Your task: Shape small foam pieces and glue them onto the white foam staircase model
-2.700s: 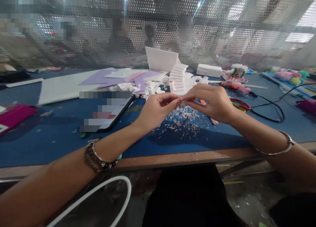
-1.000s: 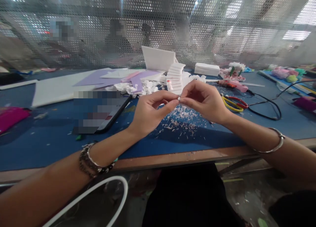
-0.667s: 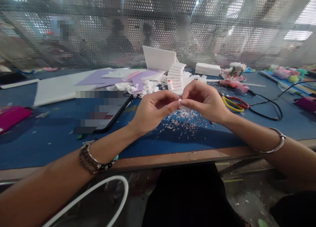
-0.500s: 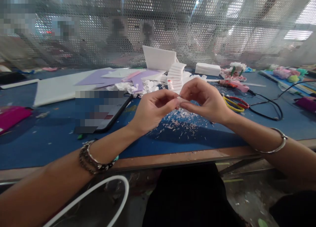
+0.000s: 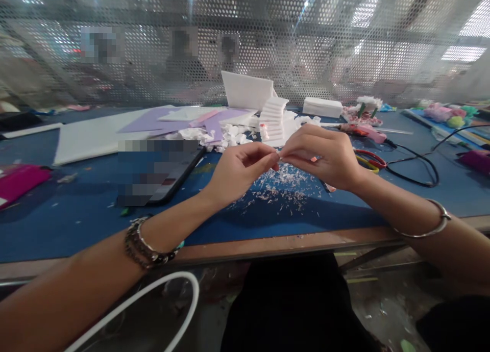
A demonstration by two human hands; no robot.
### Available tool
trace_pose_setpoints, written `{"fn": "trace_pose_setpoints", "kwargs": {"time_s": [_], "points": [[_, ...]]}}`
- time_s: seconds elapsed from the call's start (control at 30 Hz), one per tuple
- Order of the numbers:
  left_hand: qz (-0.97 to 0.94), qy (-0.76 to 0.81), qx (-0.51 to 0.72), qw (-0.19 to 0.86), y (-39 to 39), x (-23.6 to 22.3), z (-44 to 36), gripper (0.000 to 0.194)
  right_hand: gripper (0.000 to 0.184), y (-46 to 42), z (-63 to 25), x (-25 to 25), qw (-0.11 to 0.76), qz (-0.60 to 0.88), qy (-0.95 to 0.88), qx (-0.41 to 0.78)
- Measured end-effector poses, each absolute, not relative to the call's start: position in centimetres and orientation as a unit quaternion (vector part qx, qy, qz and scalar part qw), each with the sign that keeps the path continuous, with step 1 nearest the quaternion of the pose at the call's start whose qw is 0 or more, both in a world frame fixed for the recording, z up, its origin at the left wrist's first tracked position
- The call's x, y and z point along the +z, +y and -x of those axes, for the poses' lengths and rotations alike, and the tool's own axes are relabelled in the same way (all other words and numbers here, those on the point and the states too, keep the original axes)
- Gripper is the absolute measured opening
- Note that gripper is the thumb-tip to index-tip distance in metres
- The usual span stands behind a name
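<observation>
Both hands meet at the fingertips over the blue table (image 5: 95, 229). My left hand (image 5: 245, 168) is closed in a pinch of thumb and forefinger. Opposite it, my right hand (image 5: 325, 155) pinches too, its fingers straighter and pressed together. A tiny whitish bit (image 5: 279, 155) shows between the fingertips, too small to name. Fine pale shavings (image 5: 285, 189) lie scattered under the hands. Just behind stands a stepped stack of white foam pieces (image 5: 273, 120), with small red-marked bits on its left edge.
A tablet or large phone (image 5: 176, 181) lies left of my hands. White and purple sheets (image 5: 95, 132) spread behind it. To the right are yellow-and-red-handled scissors (image 5: 371, 160), a pink corded tool (image 5: 369, 132) and its black cable. A white block (image 5: 322, 107) stands near the perforated screen (image 5: 268, 46).
My right hand has turned, its fingers drawing flatter and closer together at the pinch. It now covers more of the yellow handle. My left hand is almost still.
</observation>
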State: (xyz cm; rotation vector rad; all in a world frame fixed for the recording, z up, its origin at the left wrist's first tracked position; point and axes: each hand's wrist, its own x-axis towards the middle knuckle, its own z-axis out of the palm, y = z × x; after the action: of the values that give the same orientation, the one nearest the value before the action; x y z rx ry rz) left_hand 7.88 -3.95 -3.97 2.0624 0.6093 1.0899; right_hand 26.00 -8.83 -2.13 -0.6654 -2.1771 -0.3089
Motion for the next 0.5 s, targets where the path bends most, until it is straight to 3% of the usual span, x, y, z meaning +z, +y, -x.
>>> {"fn": "trace_pose_setpoints", "kwargs": {"time_s": [0.27, 0.5], "points": [[-0.787, 0.207, 0.451, 0.365, -4.3, -4.1, -8.0, 0.013, 0.008, -9.2, -25.2, -2.3, 0.458, 0.368, -0.809, -0.024], [-0.807, 0.173, 0.481, 0.296, -4.3, -4.4, -7.7, 0.008, 0.008, -9.1, -24.4, -3.0, 0.501, 0.393, -0.765, 0.096]]}}
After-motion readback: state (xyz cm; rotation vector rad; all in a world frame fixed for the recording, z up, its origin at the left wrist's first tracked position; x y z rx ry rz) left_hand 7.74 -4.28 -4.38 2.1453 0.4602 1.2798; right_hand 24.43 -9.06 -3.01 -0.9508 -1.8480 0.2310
